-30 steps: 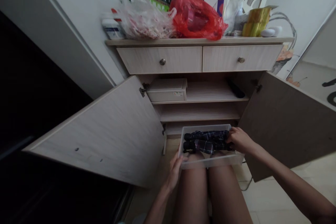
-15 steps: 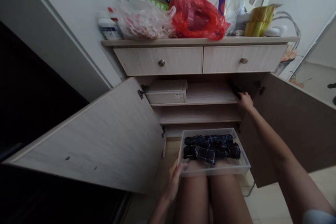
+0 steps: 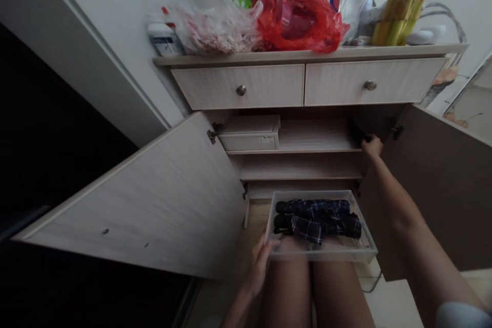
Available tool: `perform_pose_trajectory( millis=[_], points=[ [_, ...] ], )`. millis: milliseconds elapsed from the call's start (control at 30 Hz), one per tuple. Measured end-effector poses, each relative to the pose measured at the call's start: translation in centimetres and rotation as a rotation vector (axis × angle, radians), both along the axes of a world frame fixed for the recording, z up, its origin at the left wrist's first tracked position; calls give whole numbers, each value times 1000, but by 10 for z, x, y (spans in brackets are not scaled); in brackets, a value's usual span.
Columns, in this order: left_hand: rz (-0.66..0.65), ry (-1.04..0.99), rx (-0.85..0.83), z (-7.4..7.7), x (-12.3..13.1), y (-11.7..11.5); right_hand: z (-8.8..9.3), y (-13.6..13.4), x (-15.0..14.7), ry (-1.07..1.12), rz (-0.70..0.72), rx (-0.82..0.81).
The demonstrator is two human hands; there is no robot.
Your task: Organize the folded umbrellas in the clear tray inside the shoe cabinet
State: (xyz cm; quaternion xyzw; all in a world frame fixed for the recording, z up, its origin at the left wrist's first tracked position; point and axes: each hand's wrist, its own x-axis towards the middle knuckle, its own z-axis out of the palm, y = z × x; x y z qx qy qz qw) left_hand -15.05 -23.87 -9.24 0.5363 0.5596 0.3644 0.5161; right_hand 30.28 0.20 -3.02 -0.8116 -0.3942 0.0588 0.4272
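In the head view, the right hand (image 3: 372, 147) has left the clear plastic tray (image 3: 323, 255) for a long black object (image 3: 358, 132) on the pale wooden shelf (image 3: 315, 133), its grip too dark to tell; only the left hand (image 3: 259, 264) clamps the tray's corner. Two dark plaid folded umbrellas (image 3: 313, 208) lie inside, while an open brown door (image 3: 434, 189) crowds the right side.

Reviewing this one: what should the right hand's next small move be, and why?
Probably draw the dark object out from the upper shelf: the right hand is at its near end, and the left hand holds the clear tray by its near left corner.
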Motion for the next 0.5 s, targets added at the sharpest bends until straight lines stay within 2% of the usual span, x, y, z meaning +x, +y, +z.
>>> perform_pose_trajectory(
  millis=[100, 233, 300, 367, 500],
  points=[
    [-4, -10, 17, 3, 0, -2, 4, -29, 1, 343, 30, 182],
    [7, -42, 22, 9, 2, -4, 7, -104, -3, 659, 298, 281],
    [11, -54, 22, 11, 4, -5, 10, -149, -9, 663, 445, 230],
    [22, -56, 21, 13, 6, -6, 15, -189, -18, 573, 548, 104],
    [50, -75, 19, 14, 9, -7, 24, -241, -44, 405, 767, -85]
  ],
)
